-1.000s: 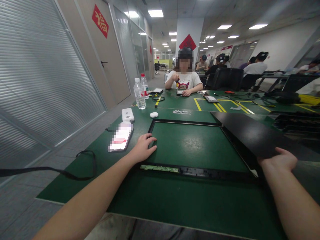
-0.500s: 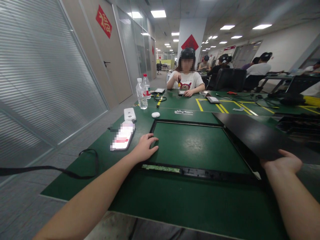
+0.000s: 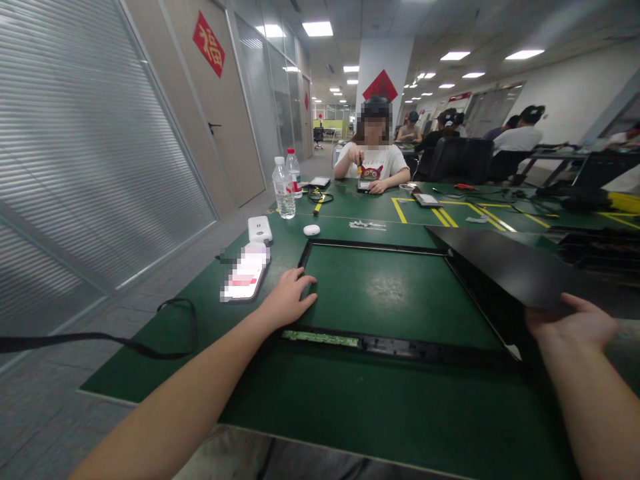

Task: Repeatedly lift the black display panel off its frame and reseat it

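Observation:
A black rectangular frame (image 3: 415, 346), like a monitor bezel, lies flat before me. A green circuit board strip (image 3: 320, 339) sits in its near side. My left hand (image 3: 286, 297) rests over the frame's left side and holds it, with the fingertips bent over the inner edge. At the right, my right hand (image 3: 575, 323) grips the near edge of a thin black panel (image 3: 505, 260), palm up with the thumb on top. The panel slants upward above the frame's right side, and its far left corner is close to the frame's far right corner. Fingers under the panel are hidden.
Left of the frame are a phone (image 3: 246, 272), a white power bank (image 3: 259, 229) and a white earbud case (image 3: 311, 230). Bottles (image 3: 285, 190) stand farther back. A co-worker (image 3: 373, 160) sits across the green table (image 3: 350, 400). A black strap (image 3: 125, 343) hangs at the left edge.
My right hand has moved slightly right and up, tilting the black panel a little more. My left hand and the frame have hardly moved.

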Available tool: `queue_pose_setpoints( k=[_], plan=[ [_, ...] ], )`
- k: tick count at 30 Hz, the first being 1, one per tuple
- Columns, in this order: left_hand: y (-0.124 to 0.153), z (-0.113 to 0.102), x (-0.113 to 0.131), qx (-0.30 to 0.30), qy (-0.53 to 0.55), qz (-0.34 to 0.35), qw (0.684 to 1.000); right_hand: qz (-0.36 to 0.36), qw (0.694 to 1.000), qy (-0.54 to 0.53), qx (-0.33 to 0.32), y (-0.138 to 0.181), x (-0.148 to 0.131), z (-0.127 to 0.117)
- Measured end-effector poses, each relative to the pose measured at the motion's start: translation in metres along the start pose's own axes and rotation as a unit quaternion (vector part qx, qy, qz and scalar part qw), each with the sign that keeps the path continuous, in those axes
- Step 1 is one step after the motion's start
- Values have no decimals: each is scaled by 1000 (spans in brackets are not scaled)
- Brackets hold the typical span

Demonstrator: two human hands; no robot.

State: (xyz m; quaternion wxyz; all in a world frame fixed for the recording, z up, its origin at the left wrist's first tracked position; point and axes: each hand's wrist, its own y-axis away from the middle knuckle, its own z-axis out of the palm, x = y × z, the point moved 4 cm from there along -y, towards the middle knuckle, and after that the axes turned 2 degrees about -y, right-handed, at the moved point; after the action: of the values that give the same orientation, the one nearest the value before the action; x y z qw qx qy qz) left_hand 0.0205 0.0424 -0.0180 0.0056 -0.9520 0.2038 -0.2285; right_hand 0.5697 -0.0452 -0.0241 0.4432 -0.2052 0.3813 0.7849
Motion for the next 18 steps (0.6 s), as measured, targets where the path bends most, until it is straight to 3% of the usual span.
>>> queue_pose_setpoints(
  k=[11, 18],
  plan=[
    [-1, -6, -1, 16, 22, 2, 1000, -13, 999, 7, -46, 26, -5, 12],
    [-1, -17, 7, 61, 131, 7, 989, -51, 987, 21, -149, 50, -6, 19]
  ],
)
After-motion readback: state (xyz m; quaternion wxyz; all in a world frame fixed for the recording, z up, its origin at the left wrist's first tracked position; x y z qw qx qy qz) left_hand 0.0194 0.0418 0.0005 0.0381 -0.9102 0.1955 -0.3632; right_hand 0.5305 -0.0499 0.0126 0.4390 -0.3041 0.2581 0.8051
